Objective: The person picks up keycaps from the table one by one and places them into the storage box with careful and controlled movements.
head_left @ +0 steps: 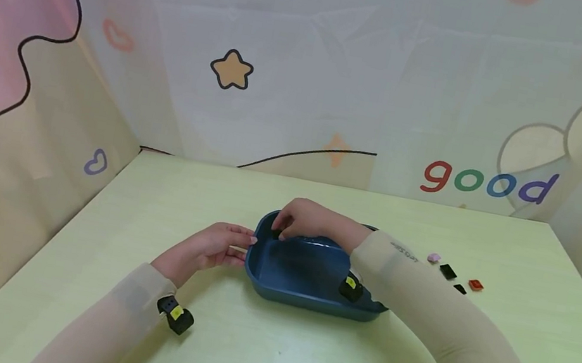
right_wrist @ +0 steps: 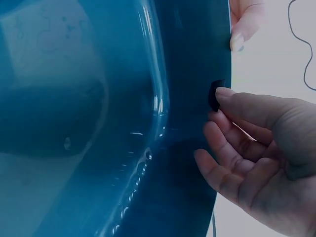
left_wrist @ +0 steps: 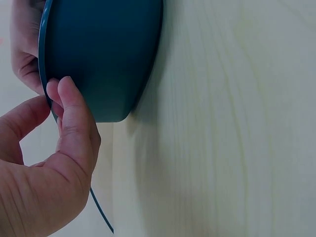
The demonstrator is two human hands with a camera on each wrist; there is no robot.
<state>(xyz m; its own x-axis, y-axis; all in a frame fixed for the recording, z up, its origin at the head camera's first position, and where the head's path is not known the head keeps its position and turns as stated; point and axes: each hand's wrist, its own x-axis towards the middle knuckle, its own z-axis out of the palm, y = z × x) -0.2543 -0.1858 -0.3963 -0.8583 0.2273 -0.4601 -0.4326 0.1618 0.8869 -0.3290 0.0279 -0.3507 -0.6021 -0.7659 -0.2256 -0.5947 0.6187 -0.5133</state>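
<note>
A dark blue plastic basin [head_left: 298, 276] with rounded corners stands on the table. My left hand [head_left: 219, 243] grips its left rim, thumb at the edge and fingers against the outer wall, as the left wrist view also shows. Over the basin's far left corner reaches my right hand [head_left: 301, 216]. Between its thumb and index finger it pinches a small black piece [right_wrist: 215, 95], held close to the inner wall. The other fingers of that hand [right_wrist: 261, 143] curve loosely below the piece. The right forearm covers part of the basin's right end in the head view.
Right of the basin lie a pink piece [head_left: 433, 257], a black piece [head_left: 448, 272], another black piece [head_left: 460, 289] partly behind the sleeve, and an orange-red piece [head_left: 475, 285]. A printed cloth [head_left: 307, 81] hangs behind the pale wooden table [head_left: 239, 353].
</note>
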